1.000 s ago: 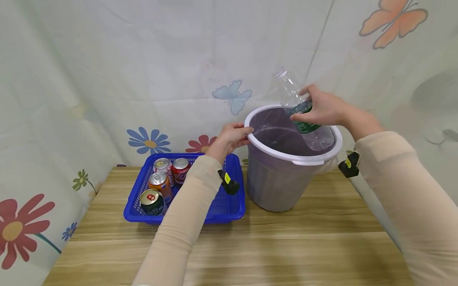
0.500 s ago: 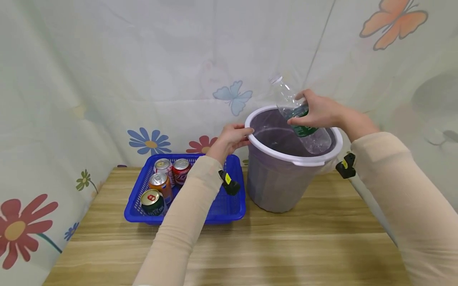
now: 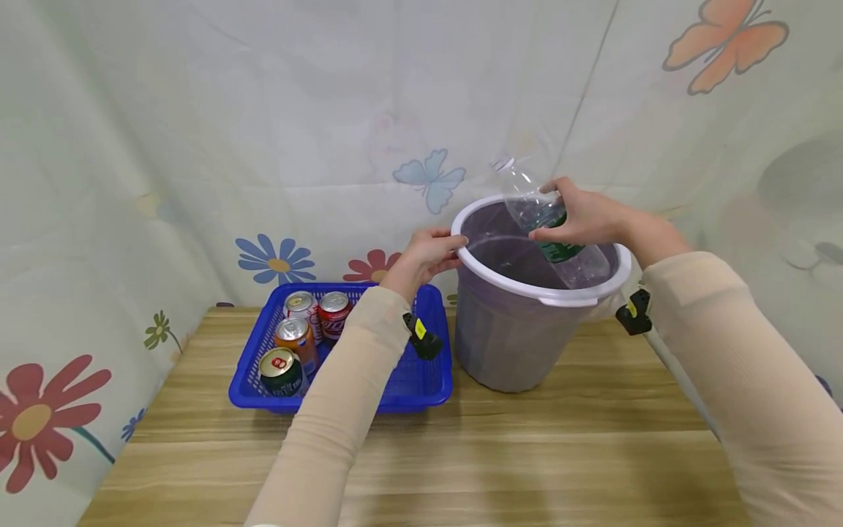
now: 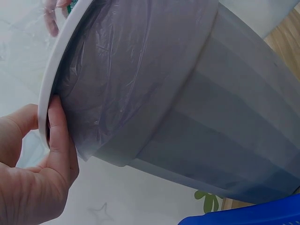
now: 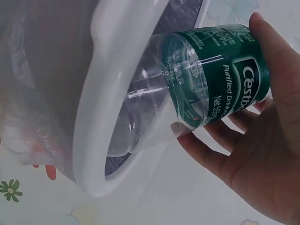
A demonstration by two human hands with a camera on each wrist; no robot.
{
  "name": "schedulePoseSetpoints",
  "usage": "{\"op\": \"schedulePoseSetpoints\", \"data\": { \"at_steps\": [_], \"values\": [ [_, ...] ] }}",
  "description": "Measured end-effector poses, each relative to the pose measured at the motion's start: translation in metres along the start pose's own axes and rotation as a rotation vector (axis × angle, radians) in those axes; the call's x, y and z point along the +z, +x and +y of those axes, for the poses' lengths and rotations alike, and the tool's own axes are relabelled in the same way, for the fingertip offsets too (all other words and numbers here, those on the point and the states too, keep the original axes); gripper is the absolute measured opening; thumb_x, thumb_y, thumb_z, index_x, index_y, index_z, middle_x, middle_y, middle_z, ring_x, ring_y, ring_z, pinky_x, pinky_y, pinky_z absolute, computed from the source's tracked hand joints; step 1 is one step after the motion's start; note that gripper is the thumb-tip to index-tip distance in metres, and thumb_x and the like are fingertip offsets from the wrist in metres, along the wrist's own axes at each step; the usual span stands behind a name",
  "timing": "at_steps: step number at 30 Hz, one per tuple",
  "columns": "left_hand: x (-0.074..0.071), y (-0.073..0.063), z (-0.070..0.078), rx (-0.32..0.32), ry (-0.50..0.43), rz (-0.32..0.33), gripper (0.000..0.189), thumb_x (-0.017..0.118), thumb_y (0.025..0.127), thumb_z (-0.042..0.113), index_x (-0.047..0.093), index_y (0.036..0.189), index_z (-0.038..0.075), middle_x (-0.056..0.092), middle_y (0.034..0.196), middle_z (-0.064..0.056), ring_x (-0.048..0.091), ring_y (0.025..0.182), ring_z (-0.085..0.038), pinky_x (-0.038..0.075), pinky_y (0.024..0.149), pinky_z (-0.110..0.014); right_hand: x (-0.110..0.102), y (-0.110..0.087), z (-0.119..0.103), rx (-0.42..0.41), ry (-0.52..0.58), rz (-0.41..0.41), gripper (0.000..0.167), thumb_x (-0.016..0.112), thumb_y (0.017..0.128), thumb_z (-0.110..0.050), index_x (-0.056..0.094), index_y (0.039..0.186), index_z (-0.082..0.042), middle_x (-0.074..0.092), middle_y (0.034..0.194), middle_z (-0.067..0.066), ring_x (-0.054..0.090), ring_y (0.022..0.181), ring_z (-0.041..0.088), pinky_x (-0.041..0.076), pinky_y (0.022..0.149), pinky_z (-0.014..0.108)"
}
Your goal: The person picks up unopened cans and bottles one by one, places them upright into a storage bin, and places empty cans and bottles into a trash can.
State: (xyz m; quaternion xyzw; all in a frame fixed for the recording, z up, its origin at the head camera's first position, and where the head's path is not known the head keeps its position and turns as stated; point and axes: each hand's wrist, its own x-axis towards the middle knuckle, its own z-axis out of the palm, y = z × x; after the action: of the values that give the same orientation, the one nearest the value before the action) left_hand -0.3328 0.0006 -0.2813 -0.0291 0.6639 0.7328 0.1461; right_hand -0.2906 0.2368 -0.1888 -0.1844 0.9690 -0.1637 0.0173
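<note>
A grey trash bin point(image 3: 507, 344) with a white rim and a thin plastic liner point(image 4: 112, 70) stands on the table. My left hand point(image 3: 431, 252) grips the rim on its left side, thumb on one side and fingers on the other in the left wrist view. My right hand point(image 3: 586, 214) holds a clear plastic water bottle point(image 5: 154, 93) by its green label point(image 5: 229, 70). The bottle is tilted, its neck up to the left, and its base dips inside the bin's mouth at the right. The bin's bottom is hidden from view.
Left of the bin sits a blue plastic basket point(image 3: 421, 399), partly covered by my left forearm. Several drink cans point(image 3: 296, 337) stand in its left part. The wooden table point(image 3: 500, 468) reaches back to a patterned curtain point(image 3: 296, 110) behind everything.
My right hand has lowered the bottle a little and shifted slightly left, so its base is deeper in the bin. My left hand stays on the rim.
</note>
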Motion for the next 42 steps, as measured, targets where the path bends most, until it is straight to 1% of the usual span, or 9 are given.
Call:
{"op": "schedulePoseSetpoints", "data": {
  "at_steps": [6,8,16,21,25,29,36,40,42],
  "values": [
    [-0.001,-0.001,0.001,0.000,0.005,0.001,0.042,0.066,0.084,0.011,0.054,0.124,0.004,0.060,0.098,-0.010,0.061,0.076,-0.017,0.056,0.073,-0.027,0.001,0.000,0.000,-0.005,0.031,-0.048,0.086,0.064,0.083,-0.042,0.012,0.143,-0.008,0.043,0.131,0.029,0.045,0.118,0.043,0.035,0.099,0.054],
    [-0.001,-0.002,0.001,0.000,0.002,0.001,0.043,0.066,0.084,0.011,0.053,0.124,0.004,0.061,0.099,-0.011,0.061,0.076,-0.017,0.056,0.073,-0.027,0.001,-0.001,0.001,-0.011,0.043,-0.056,0.087,0.062,0.084,-0.042,0.009,0.145,-0.009,0.043,0.133,0.028,0.046,0.119,0.042,0.035,0.099,0.055],
    [-0.002,-0.002,0.002,-0.004,0.015,0.016,0.042,0.067,0.084,0.012,0.054,0.123,0.004,0.060,0.096,-0.010,0.061,0.074,-0.017,0.056,0.071,-0.026,-0.002,-0.008,0.006,-0.011,0.031,-0.026,0.085,0.060,0.086,-0.042,0.009,0.147,-0.012,0.041,0.135,0.026,0.046,0.119,0.043,0.036,0.098,0.056],
    [-0.003,-0.001,0.002,-0.002,0.009,0.013,0.043,0.066,0.085,0.012,0.053,0.125,0.004,0.061,0.097,-0.010,0.061,0.073,-0.016,0.056,0.072,-0.026,-0.002,-0.010,0.009,-0.016,0.041,0.002,0.083,0.059,0.086,-0.041,0.011,0.146,-0.011,0.040,0.134,0.027,0.046,0.118,0.044,0.037,0.097,0.056],
    [-0.004,0.000,0.001,-0.001,0.015,0.019,0.043,0.066,0.085,0.012,0.053,0.125,0.004,0.061,0.099,-0.011,0.062,0.075,-0.017,0.056,0.072,-0.026,-0.003,-0.012,0.011,-0.024,0.042,0.018,0.080,0.059,0.087,-0.040,0.014,0.146,-0.010,0.041,0.134,0.027,0.046,0.117,0.045,0.036,0.097,0.057],
    [-0.004,0.000,0.001,0.006,0.019,0.026,0.043,0.067,0.084,0.013,0.054,0.124,0.004,0.062,0.101,-0.012,0.064,0.076,-0.018,0.056,0.071,-0.027,-0.004,-0.013,0.012,-0.056,0.020,0.034,0.073,0.057,0.088,-0.038,0.021,0.144,-0.008,0.043,0.132,0.027,0.046,0.117,0.044,0.037,0.096,0.057],
    [-0.004,-0.003,0.001,0.026,0.061,0.037,0.044,0.068,0.084,0.018,0.055,0.124,0.004,0.063,0.101,-0.011,0.065,0.077,-0.018,0.056,0.071,-0.027,-0.002,-0.016,0.016,-0.116,-0.018,0.102,0.061,0.057,0.090,-0.033,0.033,0.138,-0.004,0.050,0.125,0.024,0.051,0.111,0.041,0.042,0.090,0.055],
    [-0.003,-0.006,0.001,0.057,0.096,0.052,0.046,0.069,0.083,0.023,0.055,0.123,0.005,0.063,0.102,-0.011,0.066,0.079,-0.018,0.056,0.069,-0.026,0.002,-0.020,0.018,-0.133,-0.001,0.134,0.058,0.058,0.090,-0.031,0.037,0.136,-0.002,0.051,0.123,0.023,0.052,0.109,0.041,0.044,0.089,0.054],
    [-0.002,-0.008,0.000,0.092,0.126,0.064,0.047,0.069,0.082,0.024,0.054,0.123,0.005,0.062,0.102,-0.011,0.066,0.080,-0.019,0.057,0.068,-0.027,0.004,-0.022,0.020,-0.133,0.003,0.148,0.056,0.057,0.090,-0.030,0.038,0.135,-0.001,0.051,0.123,0.023,0.053,0.108,0.041,0.044,0.088,0.054]
  ]
}}
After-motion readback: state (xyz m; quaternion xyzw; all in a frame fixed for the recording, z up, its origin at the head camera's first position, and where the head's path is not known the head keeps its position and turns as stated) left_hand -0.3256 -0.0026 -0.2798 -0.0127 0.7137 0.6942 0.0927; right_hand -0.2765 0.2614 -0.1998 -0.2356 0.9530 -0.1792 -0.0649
